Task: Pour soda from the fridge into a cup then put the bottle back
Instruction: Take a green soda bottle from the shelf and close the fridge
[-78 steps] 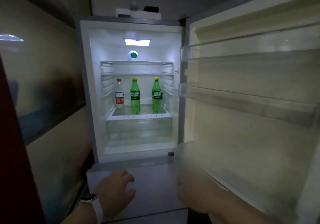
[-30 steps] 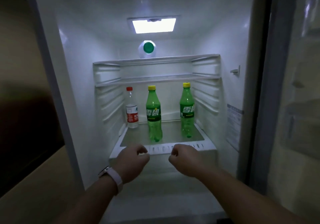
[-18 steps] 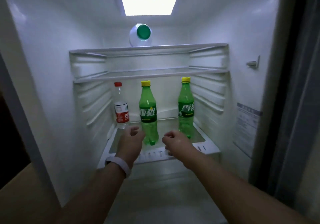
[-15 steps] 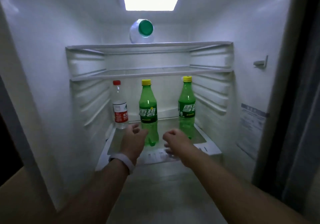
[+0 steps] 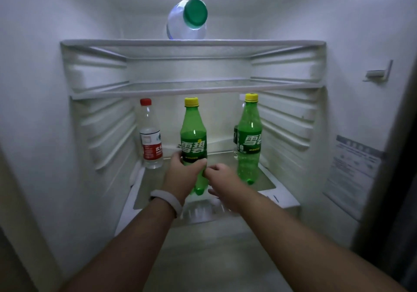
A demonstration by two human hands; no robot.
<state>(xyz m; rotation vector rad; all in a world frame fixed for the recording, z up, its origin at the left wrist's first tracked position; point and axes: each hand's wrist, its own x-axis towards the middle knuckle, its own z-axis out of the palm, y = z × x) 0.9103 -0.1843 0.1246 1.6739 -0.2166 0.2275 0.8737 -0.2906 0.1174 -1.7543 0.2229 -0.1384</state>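
Where 雪碧 marks its label — green bottle (image 5: 193,142) in left hand's (image 5: 180,174) grip, right hand (image 5: 222,176) loosely curled, empty.

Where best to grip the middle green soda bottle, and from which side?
Grip the middle green bottle around its labelled waist, from the front. It stands upright, with a water bottle and a second green bottle on either side. The left hand is already wrapping it there.

Both forearms are bare to the bottom edge of the view with no sleeves showing, the left wrist wears a smooth, pale, rounded wristband (image 5: 168,202) that wraps it snugly, and the right wrist carries nothing, nor do the visible fingers (image 5: 174,157) bear any rings.
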